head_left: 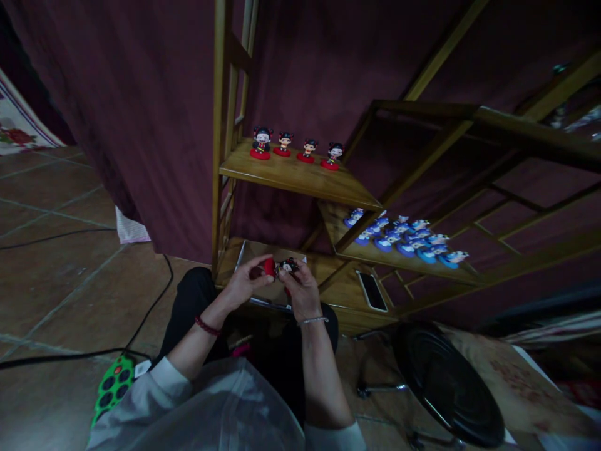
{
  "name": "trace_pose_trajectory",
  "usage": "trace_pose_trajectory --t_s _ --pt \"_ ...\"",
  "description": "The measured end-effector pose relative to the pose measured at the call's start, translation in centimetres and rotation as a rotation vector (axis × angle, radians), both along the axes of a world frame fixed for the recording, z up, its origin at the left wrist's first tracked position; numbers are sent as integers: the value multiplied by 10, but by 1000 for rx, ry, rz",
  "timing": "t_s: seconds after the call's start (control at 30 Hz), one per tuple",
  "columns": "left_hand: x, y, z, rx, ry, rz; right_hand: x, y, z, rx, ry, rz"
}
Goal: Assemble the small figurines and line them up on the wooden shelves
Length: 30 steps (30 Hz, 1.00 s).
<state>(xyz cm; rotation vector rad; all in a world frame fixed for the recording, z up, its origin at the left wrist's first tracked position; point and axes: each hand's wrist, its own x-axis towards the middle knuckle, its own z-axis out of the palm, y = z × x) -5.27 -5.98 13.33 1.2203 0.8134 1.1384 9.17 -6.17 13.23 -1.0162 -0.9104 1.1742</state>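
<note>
Between my two hands, above a shallow box (300,258) on the low shelf, a small figurine (286,267) with black hair and a red base lies tipped on its side. My left hand (246,279) pinches the red base (269,267). The fingers of my right hand (303,291) close round the figurine's head and body. Much of the box is hidden under my hands, and a bit of red shows below the figurine. On the shelf above stand several similar figurines (282,144) on red bases, in a loose row.
Several blue and purple figurines (406,238) crowd a middle shelf to the right. A phone (372,291) lies on the low shelf. A black round stool (448,382) stands at right; a green power strip (115,383) and black cables (61,359) lie on the left floor.
</note>
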Motion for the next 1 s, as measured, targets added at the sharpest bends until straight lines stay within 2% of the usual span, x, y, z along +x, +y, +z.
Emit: trace_pose_trajectory --t_s 0.33,0.63,1.0 --pt "-1 -4 5 6 -124 -79 2 -1 4 17 -48 -21" --pt "-1 -3 3 11 -163 -89 -1 -6 16 21 -98 -12" --pt "1 1 -5 -34 -218 -74 0 -5 16 24 -161 -14"
